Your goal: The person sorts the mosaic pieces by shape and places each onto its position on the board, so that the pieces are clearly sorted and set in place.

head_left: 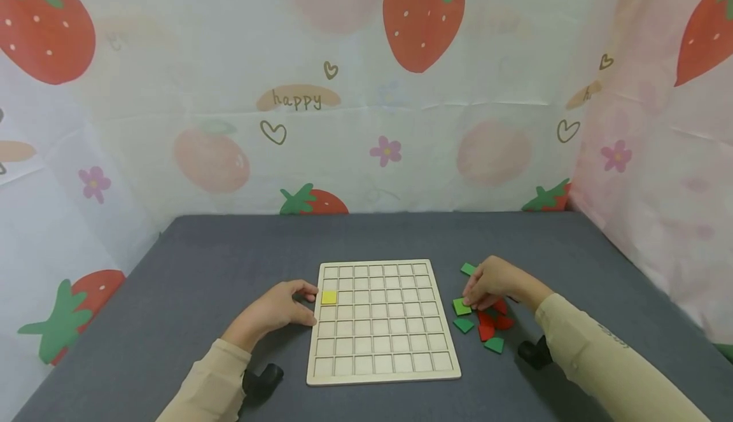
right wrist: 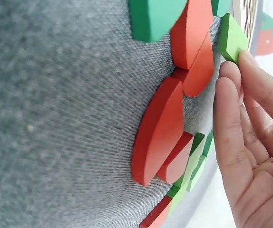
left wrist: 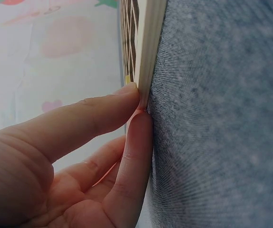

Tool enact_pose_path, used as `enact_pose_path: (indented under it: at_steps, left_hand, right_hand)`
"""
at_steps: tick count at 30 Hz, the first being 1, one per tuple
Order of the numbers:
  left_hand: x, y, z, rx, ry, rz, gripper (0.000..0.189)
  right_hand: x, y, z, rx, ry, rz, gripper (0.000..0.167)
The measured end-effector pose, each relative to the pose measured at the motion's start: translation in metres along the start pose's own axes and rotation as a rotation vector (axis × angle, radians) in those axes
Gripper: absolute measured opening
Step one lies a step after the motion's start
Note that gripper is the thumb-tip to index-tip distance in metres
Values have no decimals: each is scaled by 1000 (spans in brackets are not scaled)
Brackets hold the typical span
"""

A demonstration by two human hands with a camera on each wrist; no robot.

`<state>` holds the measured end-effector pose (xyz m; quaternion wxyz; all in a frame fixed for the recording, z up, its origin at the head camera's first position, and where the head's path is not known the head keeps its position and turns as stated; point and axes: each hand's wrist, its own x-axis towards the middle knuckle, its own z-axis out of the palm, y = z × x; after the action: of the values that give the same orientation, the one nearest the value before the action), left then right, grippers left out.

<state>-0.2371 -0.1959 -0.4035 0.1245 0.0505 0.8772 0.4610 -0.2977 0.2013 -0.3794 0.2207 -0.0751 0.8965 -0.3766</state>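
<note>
A cream wooden grid board (head_left: 382, 327) lies flat on the dark table, a yellow square piece (head_left: 329, 297) in one cell of its leftmost column. My left hand (head_left: 279, 308) rests its fingertips against the board's left edge; in the left wrist view the fingers (left wrist: 103, 114) reach that edge fairly straight. To the board's right, my right hand (head_left: 494, 281) pinches a light green square tile (right wrist: 232, 39) between thumb and fingers, just above the table. Under and around that hand lie red pieces (right wrist: 158, 133) and dark green pieces (head_left: 494, 345).
Another green piece (head_left: 467, 269) lies beyond the right hand. More light green pieces (right wrist: 191, 164) show in the right wrist view. Black wrist-worn devices (head_left: 263, 380) sit at both sleeves. A strawberry-patterned cloth (head_left: 343, 154) encloses the grey table (head_left: 240, 237) at the back and sides.
</note>
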Motion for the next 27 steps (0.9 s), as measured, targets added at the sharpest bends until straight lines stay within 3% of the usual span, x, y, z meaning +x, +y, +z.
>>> enact_pose_path:
  at_steps: [15,27]
  left_hand:
    - [-1,2,0,-20,-5,2,55]
    - [-1,1,2,-23,30,-37,53]
  right_hand:
    - [2,-8,-2,67,-1,-12,11]
    - [5,-26,7,134,-4,-32,15]
